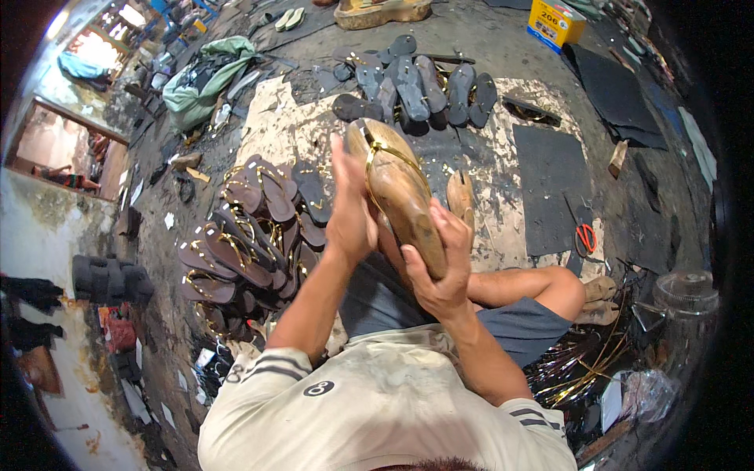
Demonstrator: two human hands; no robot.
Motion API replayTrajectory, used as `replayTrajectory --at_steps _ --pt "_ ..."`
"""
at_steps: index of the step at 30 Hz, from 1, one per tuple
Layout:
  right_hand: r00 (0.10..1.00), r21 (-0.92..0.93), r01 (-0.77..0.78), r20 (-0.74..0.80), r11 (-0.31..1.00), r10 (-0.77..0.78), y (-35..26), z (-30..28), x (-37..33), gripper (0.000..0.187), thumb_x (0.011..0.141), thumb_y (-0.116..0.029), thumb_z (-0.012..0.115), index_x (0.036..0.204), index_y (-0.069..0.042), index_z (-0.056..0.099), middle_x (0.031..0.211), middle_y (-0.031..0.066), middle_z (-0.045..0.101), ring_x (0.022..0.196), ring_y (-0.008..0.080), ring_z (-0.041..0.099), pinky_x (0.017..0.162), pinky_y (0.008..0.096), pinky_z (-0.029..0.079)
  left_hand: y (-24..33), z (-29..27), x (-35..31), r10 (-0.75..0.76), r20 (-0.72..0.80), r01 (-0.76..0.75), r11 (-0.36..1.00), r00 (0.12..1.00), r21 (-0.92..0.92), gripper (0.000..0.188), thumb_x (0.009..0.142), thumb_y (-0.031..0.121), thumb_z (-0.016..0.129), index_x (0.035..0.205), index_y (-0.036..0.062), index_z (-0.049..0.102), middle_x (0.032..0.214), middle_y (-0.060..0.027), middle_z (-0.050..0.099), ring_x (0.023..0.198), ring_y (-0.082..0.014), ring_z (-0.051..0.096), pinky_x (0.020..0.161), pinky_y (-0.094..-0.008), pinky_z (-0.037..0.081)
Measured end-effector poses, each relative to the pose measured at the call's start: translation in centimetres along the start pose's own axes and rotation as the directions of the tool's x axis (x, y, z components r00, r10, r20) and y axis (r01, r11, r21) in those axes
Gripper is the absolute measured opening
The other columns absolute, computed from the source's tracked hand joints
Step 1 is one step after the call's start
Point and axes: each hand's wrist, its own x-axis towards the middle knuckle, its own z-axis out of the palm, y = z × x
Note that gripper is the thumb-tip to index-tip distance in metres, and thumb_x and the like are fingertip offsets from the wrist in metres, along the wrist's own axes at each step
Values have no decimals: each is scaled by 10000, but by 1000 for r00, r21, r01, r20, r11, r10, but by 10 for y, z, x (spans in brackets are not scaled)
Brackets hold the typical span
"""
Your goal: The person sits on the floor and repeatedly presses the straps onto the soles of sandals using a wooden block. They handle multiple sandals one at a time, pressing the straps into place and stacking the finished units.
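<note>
A wooden shoe last (398, 188) is held up in front of me, its broad toe end pointing away. Gold sandal straps (386, 147) run across its upper face, meeting near the toe. My right hand (444, 247) wraps round the narrow heel end of the last. Along the last's left side, my left hand (350, 204) is raised with fingers stretched out, somewhat blurred; whether its palm touches the last I cannot tell. A second wooden last (460, 192) lies on the floor just beyond my right hand.
To the left is a heap of dark sandals (243, 243) with gold straps. Several dark soles (408, 86) lie ahead on worn boards (275, 118). Orange-handled scissors (585, 238) rest by a black sheet (550, 184) at the right. Gold strips (585, 369) lie near my right knee.
</note>
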Motion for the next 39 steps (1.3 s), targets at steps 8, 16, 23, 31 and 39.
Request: replayTrajectory --at_steps 8,16,23,31,39 --pt "922 156 -295 305 943 238 4 -28 39 526 870 -309 744 1281 -19 588 1116 160 619 1023 296 612 896 415 485 -21 -14 -63 -97 -73 114 953 993 281 900 702 279 903 1230 105 195 1240 -145 408 1167 -203 488 1030 -364 425" --pt "737 313 -654 467 689 488 5 -50 7 372 997 -306 594 1184 14 624 1004 75 647 904 171 609 841 314 491 2 -12 -124 -361 -75 360 933 929 -24 832 729 270 824 1238 149 177 1296 -143 369 1248 -225 437 1061 -394 413" --pt "225 265 -964 787 15 575 -41 -54 -73 566 1013 -534 486 1104 12 604 903 24 660 743 84 609 670 218 505 9 -15 -169 -385 -150 326 893 911 -311 901 663 334 818 1332 228 224 1424 -176 357 1347 -350 415 1112 -481 406" --pt "-15 223 -914 815 -338 579 -65 -80 -69 299 981 -365 574 814 -124 516 556 -77 388 433 39 356 394 207 314 4 -36 -176 -167 109 199 833 980 -517 816 675 422 795 1306 152 354 1330 -190 443 1261 -330 491 1068 -462 444" --pt "377 397 -917 884 -18 276 -9 -46 -76 361 1065 -326 397 1068 -31 605 959 101 650 755 193 633 663 320 542 42 -33 -133 34 -140 -67 969 990 -237 1094 814 579 642 1576 17 94 1568 -293 248 1379 -427 400 1102 -561 417"
